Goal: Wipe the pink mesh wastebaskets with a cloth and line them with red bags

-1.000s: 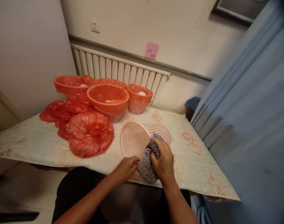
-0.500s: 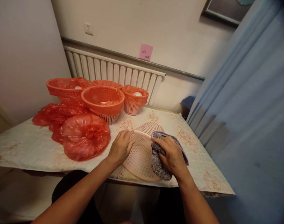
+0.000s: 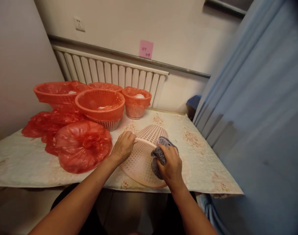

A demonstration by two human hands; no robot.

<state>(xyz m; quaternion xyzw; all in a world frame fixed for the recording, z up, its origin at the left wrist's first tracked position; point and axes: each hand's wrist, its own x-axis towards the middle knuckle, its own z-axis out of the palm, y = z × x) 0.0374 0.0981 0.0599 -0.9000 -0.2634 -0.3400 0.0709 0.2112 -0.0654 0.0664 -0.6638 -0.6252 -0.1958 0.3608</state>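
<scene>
A pale pink perforated plastic basket (image 3: 141,164) lies on its side near the table's front edge, its wide mouth facing me. My left hand (image 3: 124,146) grips the basket's rim at the upper left, fingers closed over the edge. In my right hand (image 3: 171,164) is a bunched grey speckled cloth (image 3: 159,154), pressed against the rim on the right side. Part of the cloth is hidden behind my right fingers.
Several baskets lined with red plastic bags, such as the front one (image 3: 100,106), stand at the back left. Before them lies a puffed red bag (image 3: 82,147). A white radiator (image 3: 110,70) lines the wall; a blue curtain (image 3: 249,114) hangs on the right.
My right hand has moved left and slightly up with the cloth along the basket's rim. My left hand keeps its hold on the rim. The camera view has shifted a little.
</scene>
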